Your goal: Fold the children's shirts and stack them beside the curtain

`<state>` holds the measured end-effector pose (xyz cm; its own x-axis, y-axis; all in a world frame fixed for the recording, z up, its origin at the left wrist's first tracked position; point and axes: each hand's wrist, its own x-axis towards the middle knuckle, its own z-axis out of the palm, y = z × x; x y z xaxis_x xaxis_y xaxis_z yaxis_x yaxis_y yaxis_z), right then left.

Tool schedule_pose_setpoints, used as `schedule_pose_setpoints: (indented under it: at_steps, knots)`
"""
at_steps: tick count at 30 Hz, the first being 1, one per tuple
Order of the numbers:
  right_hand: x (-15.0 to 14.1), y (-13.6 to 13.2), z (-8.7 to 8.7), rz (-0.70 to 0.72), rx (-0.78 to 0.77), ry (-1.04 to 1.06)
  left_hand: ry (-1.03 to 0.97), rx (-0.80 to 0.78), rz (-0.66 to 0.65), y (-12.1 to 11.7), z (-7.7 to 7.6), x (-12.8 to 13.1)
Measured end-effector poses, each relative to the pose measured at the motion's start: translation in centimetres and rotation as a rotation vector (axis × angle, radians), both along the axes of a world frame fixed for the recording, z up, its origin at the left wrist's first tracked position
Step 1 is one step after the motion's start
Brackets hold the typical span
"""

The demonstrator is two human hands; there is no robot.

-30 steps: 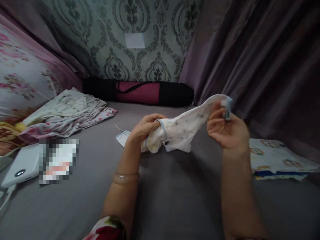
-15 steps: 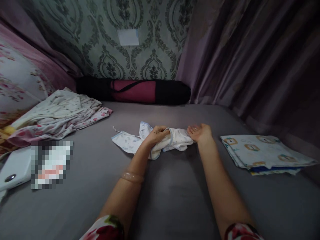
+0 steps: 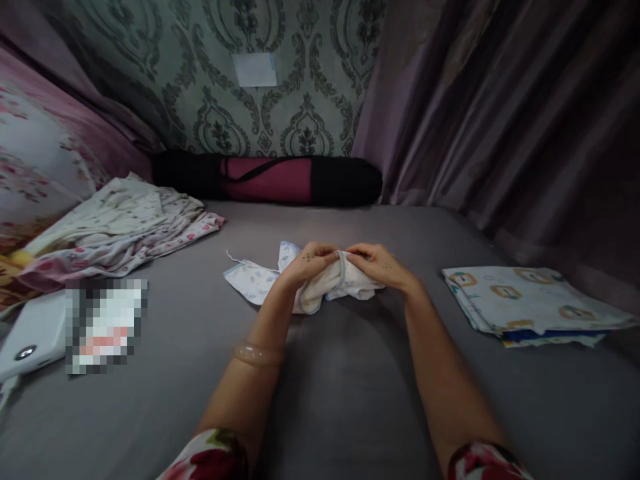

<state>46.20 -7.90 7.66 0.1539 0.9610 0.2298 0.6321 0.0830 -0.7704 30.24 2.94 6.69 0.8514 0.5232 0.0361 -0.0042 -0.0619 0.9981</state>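
A small white baby shirt (image 3: 253, 280) with pale blue trim, a faint print and a thin tie string lies crumpled on the grey bed sheet. My left hand (image 3: 311, 262) grips it near the middle, fingers pressed into the cloth by a blue-edged opening. Just to the right, my right hand (image 3: 379, 263) pinches the same edge, its thumb and fingers closed on the fabric. Both hands nearly meet at that edge. The fingertips are partly hidden by the folds.
A folded printed cloth (image 3: 530, 300) lies at the right. Crumpled patterned clothes (image 3: 135, 223) and a white power bank (image 3: 37, 333) with a cable are at the left, beside a blurred-out item (image 3: 107, 327). A long black and maroon bag (image 3: 270, 180) lies along the wall.
The stretched-out part of the baby shirt has come down onto the sheet. My right hand let go of its far end, opened, then moved left and took hold beside my left hand.
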Motion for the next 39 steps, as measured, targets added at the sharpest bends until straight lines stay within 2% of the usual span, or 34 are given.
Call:
schedule_pose_setpoints:
  at_steps: [3,7,11,13,15,20,24,31,39]
  knots:
    - [0.5,0.0,0.2,-0.099,0.069,-0.056,0.033,0.051,0.005,0.6,0.1,-0.7]
    - [1.7,-0.1,0.2,-0.25,0.192,-0.106,0.078,0.208,0.04,1.9,0.5,-2.3]
    - [3.1,-0.1,-0.8,-0.335,0.215,-0.086,0.122,0.319,0.148,3.0,0.9,-3.9]
    - [3.5,0.1,-1.4,-0.347,0.21,-0.08,0.127,0.31,0.196,3.4,1.1,-4.5]
    - [3.8,0.3,-1.9,-0.353,0.203,-0.08,0.13,0.298,0.186,3.7,1.3,-5.2]
    - [4.0,0.5,-2.5,-0.354,0.194,-0.066,0.15,0.295,0.004,4.3,1.5,-6.6]
    - [4.2,0.6,-2.9,-0.364,0.185,-0.044,0.189,0.406,-0.078,4.9,1.3,-7.0]
    - [4.5,0.7,-3.5,-0.387,0.166,-0.048,0.202,0.388,-0.081,4.9,0.6,-6.4]
    - [4.4,0.7,-3.3,-0.385,0.135,-0.07,0.24,0.325,0.031,5.3,-0.7,-5.8]
